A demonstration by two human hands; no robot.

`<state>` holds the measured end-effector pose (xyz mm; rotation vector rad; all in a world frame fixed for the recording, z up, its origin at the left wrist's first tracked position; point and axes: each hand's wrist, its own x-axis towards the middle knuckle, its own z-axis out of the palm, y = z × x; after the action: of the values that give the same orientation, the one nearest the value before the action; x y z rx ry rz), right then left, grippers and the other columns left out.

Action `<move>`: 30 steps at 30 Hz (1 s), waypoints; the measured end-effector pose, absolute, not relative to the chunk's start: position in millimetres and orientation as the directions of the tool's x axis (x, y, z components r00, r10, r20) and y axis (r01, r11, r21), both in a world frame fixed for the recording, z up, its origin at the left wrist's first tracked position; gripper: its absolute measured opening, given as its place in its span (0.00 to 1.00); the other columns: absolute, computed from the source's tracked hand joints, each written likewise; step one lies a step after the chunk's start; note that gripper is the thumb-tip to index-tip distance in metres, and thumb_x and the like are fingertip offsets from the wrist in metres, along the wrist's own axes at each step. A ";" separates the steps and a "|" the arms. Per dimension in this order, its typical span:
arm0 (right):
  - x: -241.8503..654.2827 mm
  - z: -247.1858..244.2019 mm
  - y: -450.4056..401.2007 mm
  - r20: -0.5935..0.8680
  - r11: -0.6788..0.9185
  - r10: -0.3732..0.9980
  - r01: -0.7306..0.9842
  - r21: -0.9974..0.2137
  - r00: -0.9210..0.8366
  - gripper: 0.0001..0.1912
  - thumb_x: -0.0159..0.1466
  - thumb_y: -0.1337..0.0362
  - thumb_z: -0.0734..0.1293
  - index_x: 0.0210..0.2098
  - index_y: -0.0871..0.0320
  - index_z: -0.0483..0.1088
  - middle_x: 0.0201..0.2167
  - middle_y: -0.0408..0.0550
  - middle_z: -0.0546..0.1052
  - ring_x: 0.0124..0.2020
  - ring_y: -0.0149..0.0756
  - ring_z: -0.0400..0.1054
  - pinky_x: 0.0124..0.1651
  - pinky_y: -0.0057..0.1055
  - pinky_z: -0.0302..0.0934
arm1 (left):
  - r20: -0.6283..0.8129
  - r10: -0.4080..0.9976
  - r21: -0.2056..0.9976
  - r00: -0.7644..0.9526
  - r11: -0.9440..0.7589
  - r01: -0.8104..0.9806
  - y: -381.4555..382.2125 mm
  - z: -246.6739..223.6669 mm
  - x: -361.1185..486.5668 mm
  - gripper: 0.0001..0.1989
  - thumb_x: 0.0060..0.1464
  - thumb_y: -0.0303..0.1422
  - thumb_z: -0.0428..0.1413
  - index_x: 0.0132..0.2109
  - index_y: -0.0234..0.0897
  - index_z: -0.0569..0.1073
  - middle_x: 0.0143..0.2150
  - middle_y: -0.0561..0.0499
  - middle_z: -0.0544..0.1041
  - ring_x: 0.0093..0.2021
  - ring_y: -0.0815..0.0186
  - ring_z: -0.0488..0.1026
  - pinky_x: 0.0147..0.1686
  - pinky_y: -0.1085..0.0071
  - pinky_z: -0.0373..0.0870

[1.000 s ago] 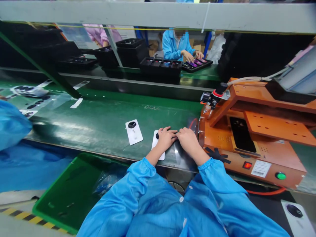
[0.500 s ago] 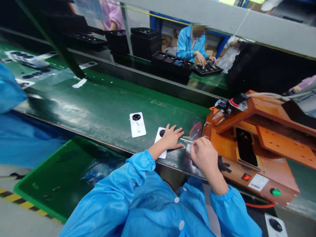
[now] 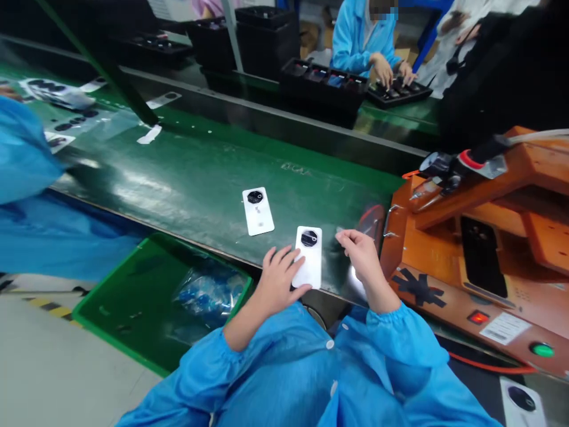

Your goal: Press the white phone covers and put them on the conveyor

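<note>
A white phone back cover (image 3: 314, 267) with a round black camera area lies near the front edge of the green bench. My left hand (image 3: 279, 276) is open, its spread fingers resting on the cover's left side. To the right of that cover, my right hand (image 3: 362, 255) is closed in a pinch; a small greyish tip shows at the fingers, too small to name. Further left and back on the bench lies a second white phone back cover (image 3: 258, 213), apart from both hands.
An orange press machine (image 3: 427, 255) stands at the right, holding a dark phone-shaped piece (image 3: 482, 255). Below the bench at left is a green bin (image 3: 120, 290) with clear plastic bags. Another white cover (image 3: 522, 403) lies lower right. Across the bench, a co-worker (image 3: 355, 41) handles a black tray.
My left hand has drawn back left and toward me, uncovering most of the near cover. My right hand has changed to a fingertip pinch. The view has shifted.
</note>
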<state>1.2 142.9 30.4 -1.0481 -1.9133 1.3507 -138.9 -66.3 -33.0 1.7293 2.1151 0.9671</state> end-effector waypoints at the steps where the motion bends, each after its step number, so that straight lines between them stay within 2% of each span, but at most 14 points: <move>1: -6.5 24.8 144.6 0.042 0.230 0.839 0.285 -0.931 -0.542 0.19 0.58 0.46 0.71 0.28 0.57 0.76 0.29 0.46 0.76 0.32 0.36 0.69 0.36 0.33 0.63 | 0.210 0.937 0.641 -0.280 0.085 0.763 -67.1 -36.4 -131.3 0.33 0.58 0.51 0.61 0.67 0.45 0.71 0.70 0.39 0.68 0.73 0.41 0.57 0.73 0.42 0.34; 4: -22.2 17.2 145.5 0.112 0.355 0.801 0.315 -0.880 -0.588 0.16 0.60 0.50 0.68 0.26 0.56 0.75 0.33 0.48 0.77 0.41 0.41 0.70 0.46 0.39 0.64 | 0.205 0.936 0.672 -0.286 0.077 0.736 -67.6 -42.2 -121.6 0.38 0.55 0.53 0.63 0.69 0.46 0.69 0.71 0.39 0.67 0.73 0.41 0.58 0.73 0.44 0.34; 7: -28.0 17.8 142.7 0.121 0.418 0.771 0.354 -0.837 -0.626 0.14 0.62 0.54 0.66 0.26 0.55 0.74 0.35 0.48 0.77 0.41 0.41 0.70 0.47 0.39 0.63 | 0.211 0.940 0.688 -0.268 0.052 0.724 -70.5 -46.5 -127.8 0.45 0.50 0.55 0.65 0.71 0.47 0.65 0.74 0.41 0.62 0.75 0.40 0.53 0.74 0.45 0.28; 9: -29.2 18.3 140.5 0.099 0.420 0.769 0.383 -0.823 -0.632 0.13 0.62 0.55 0.66 0.27 0.56 0.75 0.36 0.48 0.76 0.41 0.40 0.69 0.47 0.39 0.62 | 0.200 0.946 0.704 -0.256 0.044 0.709 -71.9 -51.5 -132.5 0.46 0.50 0.55 0.65 0.72 0.48 0.64 0.75 0.43 0.59 0.76 0.39 0.52 0.74 0.46 0.26; 14: -31.0 11.3 135.0 0.024 0.399 0.771 0.453 -0.797 -0.636 0.13 0.62 0.55 0.67 0.28 0.55 0.77 0.38 0.49 0.76 0.43 0.42 0.68 0.49 0.41 0.59 | 0.206 0.925 0.757 -0.319 0.056 0.651 -69.9 -69.6 -130.7 0.43 0.50 0.56 0.65 0.70 0.50 0.67 0.73 0.44 0.63 0.74 0.39 0.57 0.74 0.49 0.33; 17: -31.7 5.4 132.3 -0.003 0.408 0.762 0.484 -0.775 -0.647 0.12 0.63 0.56 0.67 0.28 0.55 0.77 0.38 0.49 0.76 0.44 0.43 0.67 0.49 0.41 0.59 | 0.278 0.906 0.680 -0.319 0.049 0.731 -67.8 -76.4 -127.5 0.43 0.51 0.58 0.64 0.70 0.50 0.68 0.72 0.43 0.65 0.72 0.40 0.61 0.72 0.50 0.39; 24: -32.6 4.2 132.3 -0.030 0.417 0.758 0.519 -0.746 -0.652 0.11 0.63 0.57 0.67 0.28 0.53 0.77 0.39 0.48 0.76 0.45 0.44 0.68 0.50 0.42 0.59 | 0.592 0.773 0.336 -0.227 0.019 0.942 -61.3 -72.6 -125.9 0.43 0.55 0.64 0.56 0.66 0.40 0.71 0.65 0.41 0.75 0.64 0.49 0.72 0.67 0.55 0.52; 30: -34.0 4.6 131.3 -0.039 0.448 0.763 0.570 -0.689 -0.646 0.10 0.63 0.57 0.67 0.30 0.53 0.78 0.40 0.48 0.76 0.46 0.44 0.68 0.51 0.43 0.58 | 0.604 0.767 0.279 -0.215 0.049 0.959 -60.2 -69.2 -125.8 0.42 0.56 0.65 0.54 0.65 0.40 0.73 0.64 0.41 0.76 0.64 0.51 0.72 0.64 0.56 0.56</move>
<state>-34.0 131.3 4.6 -1.1474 -2.4252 0.9952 -125.8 -60.2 -69.2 2.1165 2.4648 1.1267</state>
